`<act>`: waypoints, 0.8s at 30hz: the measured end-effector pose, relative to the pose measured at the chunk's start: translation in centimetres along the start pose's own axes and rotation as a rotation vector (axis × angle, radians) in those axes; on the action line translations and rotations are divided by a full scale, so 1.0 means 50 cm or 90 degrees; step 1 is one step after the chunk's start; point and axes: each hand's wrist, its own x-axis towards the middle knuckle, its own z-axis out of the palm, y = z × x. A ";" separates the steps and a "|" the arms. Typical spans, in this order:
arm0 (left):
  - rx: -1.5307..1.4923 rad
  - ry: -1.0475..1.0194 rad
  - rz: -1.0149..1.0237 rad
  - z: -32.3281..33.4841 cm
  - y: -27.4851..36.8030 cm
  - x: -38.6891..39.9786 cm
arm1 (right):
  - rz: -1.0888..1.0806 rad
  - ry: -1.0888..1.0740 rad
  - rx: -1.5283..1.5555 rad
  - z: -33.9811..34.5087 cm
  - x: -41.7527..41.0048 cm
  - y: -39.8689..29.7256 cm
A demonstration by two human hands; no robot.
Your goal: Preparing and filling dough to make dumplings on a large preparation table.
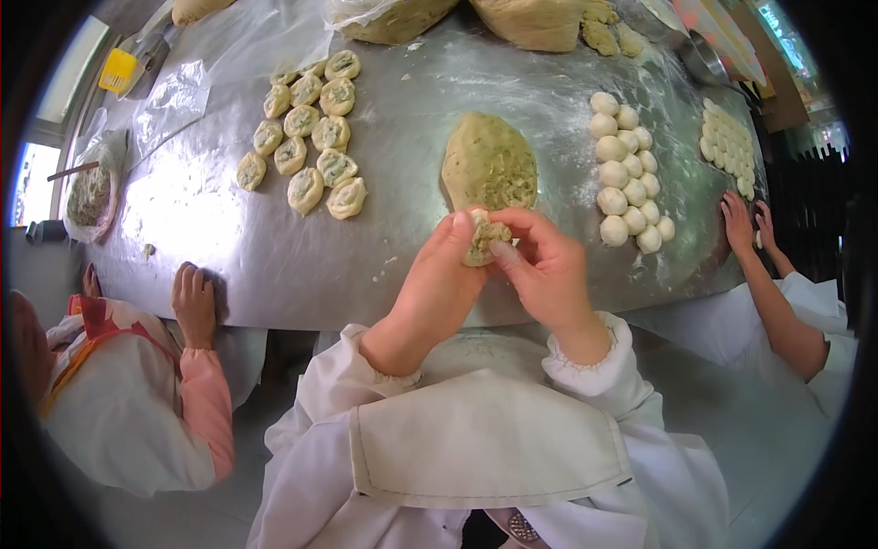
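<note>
My left hand [439,274] holds a small piece of pale dough [478,255] with a crumbly greenish filling [491,233] on it. The fingers and thumb of my right hand [549,257] pinch at the same piece from the other side. Just beyond my hands lies a large oval mound of green-flecked filling [487,161]. To the right, smooth white dough balls [612,174] stand in a block of rows. Over on the left are several round dough pieces with green filling showing on top [300,121].
The steel table [302,274] curves around me. At its far side sit big dough masses [528,24] and a metal bowl [701,58]. A bag of filling [92,189] lies far left. Co-workers' hands rest on the edge at left [193,302] and right [737,223], near small dough pieces [727,141].
</note>
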 end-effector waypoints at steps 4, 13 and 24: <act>0.054 0.013 0.021 0.009 0.004 -0.015 | -0.249 0.101 -0.317 0.011 0.005 0.014; 0.013 0.046 -0.038 -0.001 0.016 -0.025 | -0.103 0.047 -0.173 0.005 -0.003 0.004; -0.136 -0.045 -0.036 -0.017 0.032 -0.033 | -0.430 0.068 -0.726 -0.011 0.108 0.079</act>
